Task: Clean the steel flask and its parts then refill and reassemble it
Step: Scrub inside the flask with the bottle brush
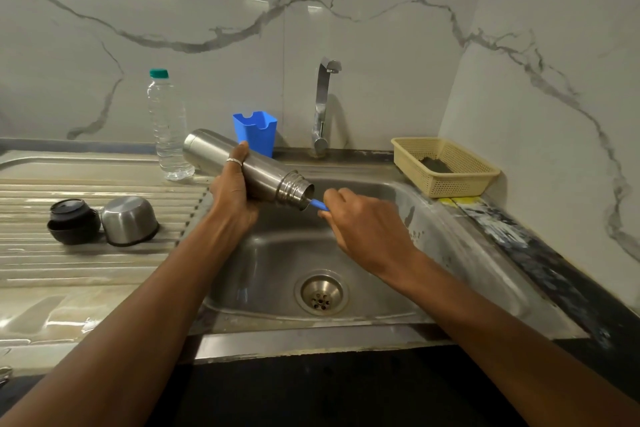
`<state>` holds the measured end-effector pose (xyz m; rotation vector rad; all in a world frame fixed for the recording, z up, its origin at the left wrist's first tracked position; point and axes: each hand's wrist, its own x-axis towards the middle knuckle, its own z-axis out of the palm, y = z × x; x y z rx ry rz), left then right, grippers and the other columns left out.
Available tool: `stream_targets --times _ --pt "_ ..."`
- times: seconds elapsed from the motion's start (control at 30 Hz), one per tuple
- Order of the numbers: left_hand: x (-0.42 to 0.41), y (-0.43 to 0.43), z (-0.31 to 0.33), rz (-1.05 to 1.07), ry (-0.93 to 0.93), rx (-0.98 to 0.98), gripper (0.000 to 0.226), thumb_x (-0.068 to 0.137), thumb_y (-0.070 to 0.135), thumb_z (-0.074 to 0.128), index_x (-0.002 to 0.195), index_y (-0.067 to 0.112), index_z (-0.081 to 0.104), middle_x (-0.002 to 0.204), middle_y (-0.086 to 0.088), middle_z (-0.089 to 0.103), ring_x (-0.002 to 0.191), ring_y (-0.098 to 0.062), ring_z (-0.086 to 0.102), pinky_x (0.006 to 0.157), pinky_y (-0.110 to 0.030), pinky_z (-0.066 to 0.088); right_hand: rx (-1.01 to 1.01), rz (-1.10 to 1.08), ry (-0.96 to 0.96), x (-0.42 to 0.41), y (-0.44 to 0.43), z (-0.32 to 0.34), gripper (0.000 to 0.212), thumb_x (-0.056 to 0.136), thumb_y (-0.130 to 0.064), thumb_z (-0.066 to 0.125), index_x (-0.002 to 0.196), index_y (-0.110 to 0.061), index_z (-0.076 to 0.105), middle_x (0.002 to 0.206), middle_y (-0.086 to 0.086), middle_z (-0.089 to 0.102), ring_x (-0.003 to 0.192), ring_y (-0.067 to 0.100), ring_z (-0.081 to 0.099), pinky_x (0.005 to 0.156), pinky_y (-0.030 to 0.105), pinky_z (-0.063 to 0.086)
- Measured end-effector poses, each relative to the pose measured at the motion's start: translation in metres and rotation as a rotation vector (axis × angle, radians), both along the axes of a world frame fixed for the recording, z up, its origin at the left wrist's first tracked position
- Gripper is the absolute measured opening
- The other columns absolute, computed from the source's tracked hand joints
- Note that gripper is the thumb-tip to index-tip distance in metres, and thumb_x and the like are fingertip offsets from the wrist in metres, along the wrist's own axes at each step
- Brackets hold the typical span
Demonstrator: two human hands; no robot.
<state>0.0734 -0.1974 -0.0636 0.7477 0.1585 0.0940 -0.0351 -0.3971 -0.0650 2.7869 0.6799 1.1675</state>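
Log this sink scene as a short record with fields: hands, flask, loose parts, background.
left hand: grips the flask, tilted, open mouth lower, over the sink
right hand: holds a blue handle whose far end enters the flask mouth
loose parts: steel cup, upside down, and black stopper, side by side on the drainboard
background: plastic bottle, blue holder, tap, basket

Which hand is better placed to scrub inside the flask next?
Right hand: it grips the blue brush handle, which enters the flask mouth. The left hand is busy holding the flask body tilted over the sink.
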Motion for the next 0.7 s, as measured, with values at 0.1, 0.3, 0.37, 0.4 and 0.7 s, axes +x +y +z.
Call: stream_targets --times 0.1,0.3,0.37,0.4,0.7 --pt "0.001 0.001 -0.001 0.003 -0.010 0.054 0.059 0.082 0.029 0.082 0.128 0.005 0.054 0.119 -0.016 0.071 0.102 -0.032 0.073 0.086 -0.054 0.060 0.431 0.017 0.539 0.002 0.001 0.008 0.028 0.103 -0.036 0.055 0.087 -0.015 0.064 0.068 0.002 0.064 0.056 0.015 0.055 0.054 0.038 0.046" --pt "-0.002 -0.003 -0.001 0.001 -0.006 0.124 0.048 0.083 0.028 0.080 0.118 0.006 0.056 0.116 -0.016 0.071 0.102 -0.030 0.072 0.089 -0.053 0.059 0.396 -0.084 0.714 0.001 0.000 0.013 0.036 0.108 -0.032 0.042 0.095 -0.008 0.066 0.079 0.006 0.065 0.074 0.023 0.062 0.068 0.037 0.045" --pt "0.000 -0.001 -0.002 0.015 -0.002 0.113 0.055 0.082 0.029 0.081 0.124 0.004 0.055 0.117 -0.017 0.071 0.102 -0.031 0.073 0.088 -0.055 0.059 0.383 -0.040 0.600 -0.001 0.003 0.012 0.024 0.105 -0.039 0.050 0.103 -0.016 0.056 0.082 0.001 0.062 0.073 0.020 0.060 0.065 0.038 0.047" --pt "0.000 0.001 -0.001 0.023 0.002 0.105 0.059 0.082 0.029 0.082 0.127 0.003 0.054 0.118 -0.017 0.071 0.102 -0.032 0.073 0.087 -0.055 0.059 0.375 -0.009 0.553 -0.001 0.004 0.011 0.023 0.102 -0.040 0.056 0.105 -0.017 0.052 0.083 0.000 0.061 0.072 0.018 0.060 0.064 0.038 0.050" --pt "-0.008 -0.009 0.001 0.005 0.006 0.087 0.065 0.081 0.031 0.082 0.131 0.004 0.052 0.118 -0.018 0.071 0.102 -0.033 0.073 0.087 -0.056 0.059 0.416 -0.013 0.612 0.005 -0.001 0.001 0.033 0.107 -0.033 0.045 0.093 -0.011 0.065 0.071 0.003 0.065 0.064 0.019 0.061 0.066 0.042 0.054"
